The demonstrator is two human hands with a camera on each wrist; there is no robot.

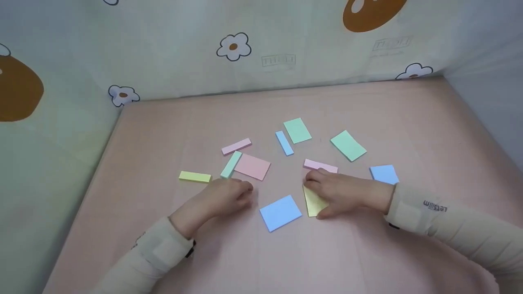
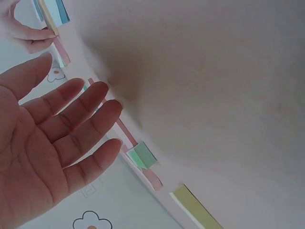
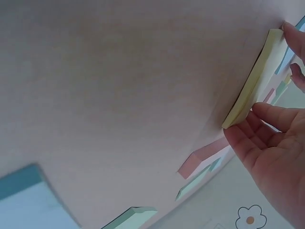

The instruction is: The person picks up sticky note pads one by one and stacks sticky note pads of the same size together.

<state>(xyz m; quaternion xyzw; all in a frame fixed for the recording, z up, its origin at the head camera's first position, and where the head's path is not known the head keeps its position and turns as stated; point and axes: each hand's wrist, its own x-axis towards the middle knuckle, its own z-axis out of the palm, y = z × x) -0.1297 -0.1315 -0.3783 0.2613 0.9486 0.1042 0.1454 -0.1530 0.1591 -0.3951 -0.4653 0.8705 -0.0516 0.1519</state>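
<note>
Pads lie scattered on the tabletop (image 1: pixel 367 106), none stacked that I see. My right hand (image 1: pixel 343 192) pinches the yellow pad (image 1: pixel 314 202) beside the blue pad (image 1: pixel 280 212); my left hand (image 1: pixel 226 198) rests flat, fingers straight, empty.

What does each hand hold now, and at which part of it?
The right hand holds the yellow sticky-note pad by its edges, fingertips at the corners. The left hand is spread flat and holds nothing.
</note>
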